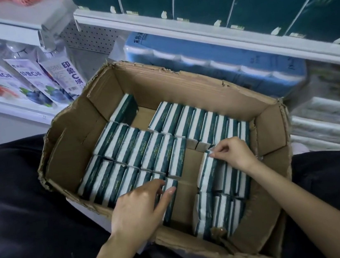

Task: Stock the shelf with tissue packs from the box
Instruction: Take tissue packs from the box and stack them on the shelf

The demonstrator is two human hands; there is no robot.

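Judged step: picking from the cardboard box [272,128], both hands down inside, nothing lifted clear yet. Box at centre of view, holding green-and-white tissue packs [137,148] stood on edge in rows, with a lane of bare box floor from 12 to 6 o'clock.

Left hand [141,210] at 7 o'clock, thumb laid down the open face of the near-left pack [170,210], fingers hooked over its top: grasping it. 1 pack or 2 inside that grip, hard to say from this angle. Right hand [230,153] at 4 o'clock, thumb and forefinger pinching the top corner of the near-right pack [207,171], first of its row.

Shelf [195,32] at 1 o'clock beyond the box's far wall, carrying dark green tissue bundles [234,3]. Blue roll packs [221,63] on the level below, bottles [60,74] off at 10 o'clock.

Next move, as a judgement: draw each pack straight up out of its row without toppling neighbours into the gap, then carry toward 1 o'clock over the torn far wall. Weak hold for a lift, that corner pinch; fuller grip round the pack's body advisable first.
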